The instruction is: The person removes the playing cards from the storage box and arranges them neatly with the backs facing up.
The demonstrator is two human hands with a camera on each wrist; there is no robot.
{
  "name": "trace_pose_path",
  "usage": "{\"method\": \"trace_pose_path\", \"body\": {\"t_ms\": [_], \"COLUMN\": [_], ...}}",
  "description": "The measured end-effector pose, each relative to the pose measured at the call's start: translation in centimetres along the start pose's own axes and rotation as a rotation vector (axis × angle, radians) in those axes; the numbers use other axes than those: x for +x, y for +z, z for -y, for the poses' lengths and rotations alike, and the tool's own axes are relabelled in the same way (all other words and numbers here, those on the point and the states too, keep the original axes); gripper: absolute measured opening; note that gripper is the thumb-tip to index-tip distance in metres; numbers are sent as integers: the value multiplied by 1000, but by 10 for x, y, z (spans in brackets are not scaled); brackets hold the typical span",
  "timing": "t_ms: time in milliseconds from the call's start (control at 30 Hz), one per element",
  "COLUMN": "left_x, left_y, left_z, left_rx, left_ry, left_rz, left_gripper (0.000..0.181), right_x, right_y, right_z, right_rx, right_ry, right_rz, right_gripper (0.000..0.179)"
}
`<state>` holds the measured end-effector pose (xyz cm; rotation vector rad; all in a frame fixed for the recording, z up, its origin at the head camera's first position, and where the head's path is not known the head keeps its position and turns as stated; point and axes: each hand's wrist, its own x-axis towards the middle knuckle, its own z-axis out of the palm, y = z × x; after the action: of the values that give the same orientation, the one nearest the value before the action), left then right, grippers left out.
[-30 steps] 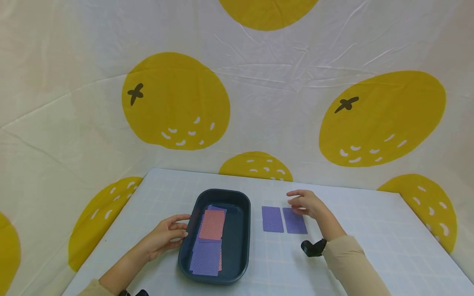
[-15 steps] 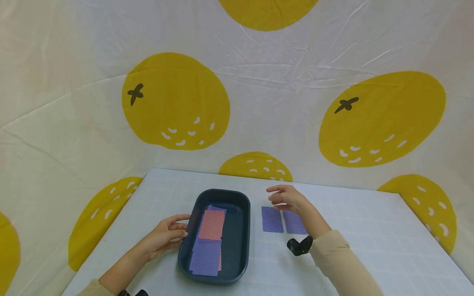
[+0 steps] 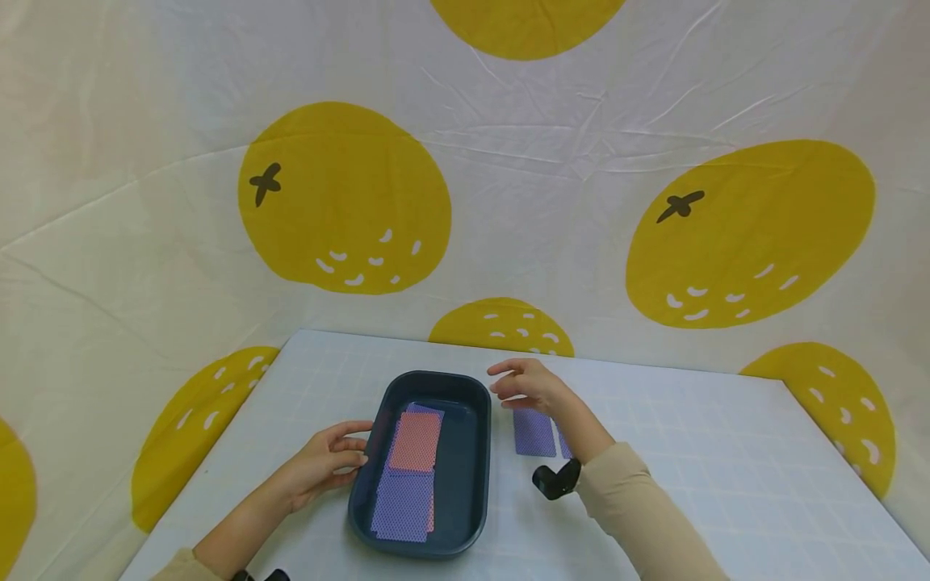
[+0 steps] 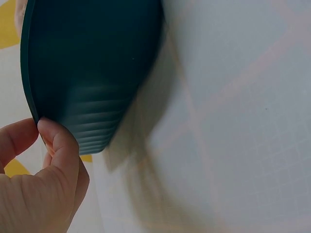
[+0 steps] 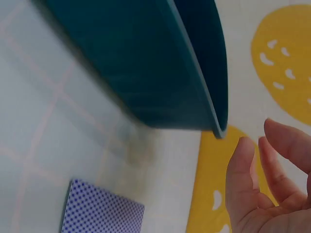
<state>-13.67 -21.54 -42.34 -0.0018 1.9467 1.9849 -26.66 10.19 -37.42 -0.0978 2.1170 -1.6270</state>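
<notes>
A dark blue-green plastic tray (image 3: 465,476) stands on the table, left of centre. Inside it lie overlapping playing cards, face down: a red-backed card (image 3: 416,442) on top and a blue-backed card (image 3: 402,508) nearer the front. My left hand (image 3: 320,470) holds the tray's left rim; thumb and index finger meet at that edge in the left wrist view. Just off the right rim, my right hand (image 3: 529,387) hovers with loosely bent fingers and nothing between them. Beneath it, one blue-backed card (image 3: 534,437) lies on the table. A second (image 3: 564,446) is mostly hidden by the forearm.
A pale checked cloth covers the table (image 3: 726,484). Behind it hangs a white curtain (image 3: 538,202) printed with large yellow fruit. Black wrist cameras sit on both arms, the right one (image 3: 555,480) just in front of the loose cards.
My right hand has travelled left, from above the right-hand loose card to beside the tray's right rim. The left hand, tray and cards have stayed put.
</notes>
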Motion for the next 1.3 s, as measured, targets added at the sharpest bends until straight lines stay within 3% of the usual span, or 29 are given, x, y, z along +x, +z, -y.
{"method": "trace_pose_path", "body": {"t_ms": [533,1000,1167,1300], "left_x": [1,0,1,0], "left_y": [-2,-1,-1,-1], "left_z": [0,-1,-1,-1], "left_rx": [-13,-18,-17,-18], "left_ry": [9,2,2,2], "left_rz": [17,14,13,12], "left_gripper": [62,62,62,62], "right_x": [9,24,29,31], "right_y": [44,86,96,102], "right_z": [16,8,1,-4], "right_rx": [-2,-58,-75,-149], "right_ry": [-25,-49,-54,-47], "right_rz": [85,127,108,72], "right_gripper": [34,35,33,28]}}
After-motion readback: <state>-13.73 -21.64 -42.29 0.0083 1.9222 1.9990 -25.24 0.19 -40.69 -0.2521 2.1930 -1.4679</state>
